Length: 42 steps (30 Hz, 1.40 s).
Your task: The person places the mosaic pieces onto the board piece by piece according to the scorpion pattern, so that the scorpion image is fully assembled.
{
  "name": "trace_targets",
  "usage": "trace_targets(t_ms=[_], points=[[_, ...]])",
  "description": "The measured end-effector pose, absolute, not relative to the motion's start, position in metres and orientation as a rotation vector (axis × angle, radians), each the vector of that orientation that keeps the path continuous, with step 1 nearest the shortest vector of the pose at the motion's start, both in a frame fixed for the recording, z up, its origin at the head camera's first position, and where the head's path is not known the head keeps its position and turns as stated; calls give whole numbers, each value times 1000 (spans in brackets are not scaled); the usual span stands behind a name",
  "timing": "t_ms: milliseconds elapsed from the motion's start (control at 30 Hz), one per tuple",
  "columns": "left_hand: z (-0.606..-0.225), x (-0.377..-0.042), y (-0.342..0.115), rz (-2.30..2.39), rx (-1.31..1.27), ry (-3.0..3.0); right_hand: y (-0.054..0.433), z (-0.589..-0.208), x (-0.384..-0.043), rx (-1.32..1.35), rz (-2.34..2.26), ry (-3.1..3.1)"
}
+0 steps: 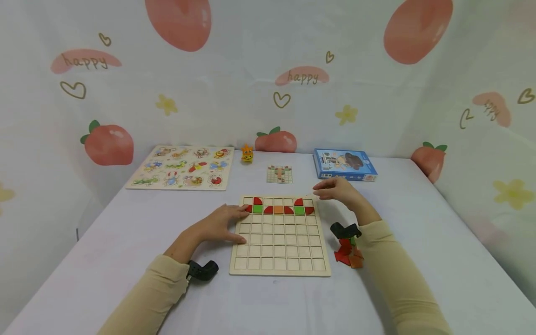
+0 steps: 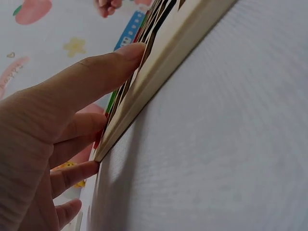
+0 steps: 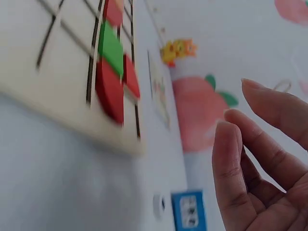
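Observation:
A square wooden grid board (image 1: 280, 272) lies on the table. Along its far rows sit several red quarter-round pieces (image 1: 298, 202), two green squares (image 1: 299, 210) and one orange square (image 1: 278, 210). My left hand (image 1: 219, 223) rests at the board's left side, fingers spread. Its fingertips touch the far-left cells beside a red piece, and the thumb (image 2: 103, 65) lies over the left rim. Off the board's far right corner hovers my right hand (image 1: 341, 191), fingers loosely bent. Between its thumb and fingertips (image 3: 228, 139) nothing is held.
Loose red, orange and green pieces (image 1: 344, 253) lie right of the board, below the right wrist. Behind it are a small pattern card (image 1: 279, 174), an orange-yellow figurine (image 1: 247, 153), a blue box (image 1: 345, 164) and an insect puzzle board (image 1: 182, 168). A printed curtain hangs behind.

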<state>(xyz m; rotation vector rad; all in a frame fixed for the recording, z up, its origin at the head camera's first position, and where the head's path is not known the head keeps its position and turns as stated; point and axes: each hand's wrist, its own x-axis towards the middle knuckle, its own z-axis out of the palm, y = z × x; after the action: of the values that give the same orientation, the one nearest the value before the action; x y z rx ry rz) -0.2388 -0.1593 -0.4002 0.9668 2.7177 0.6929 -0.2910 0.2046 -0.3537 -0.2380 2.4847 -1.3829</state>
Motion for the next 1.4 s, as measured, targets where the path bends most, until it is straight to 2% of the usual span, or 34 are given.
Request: trace_targets(t_ms=[267,567,1400], points=[[-407,-235,-162,790,915,2701,244,-374,-316,41,-1516,2491],[-414,-233,-163,858,954,2678,261,-391,-327,285,-1338,2591],[-414,-233,-166,868,934,2665,255,-389,-325,226,-1111,2721]])
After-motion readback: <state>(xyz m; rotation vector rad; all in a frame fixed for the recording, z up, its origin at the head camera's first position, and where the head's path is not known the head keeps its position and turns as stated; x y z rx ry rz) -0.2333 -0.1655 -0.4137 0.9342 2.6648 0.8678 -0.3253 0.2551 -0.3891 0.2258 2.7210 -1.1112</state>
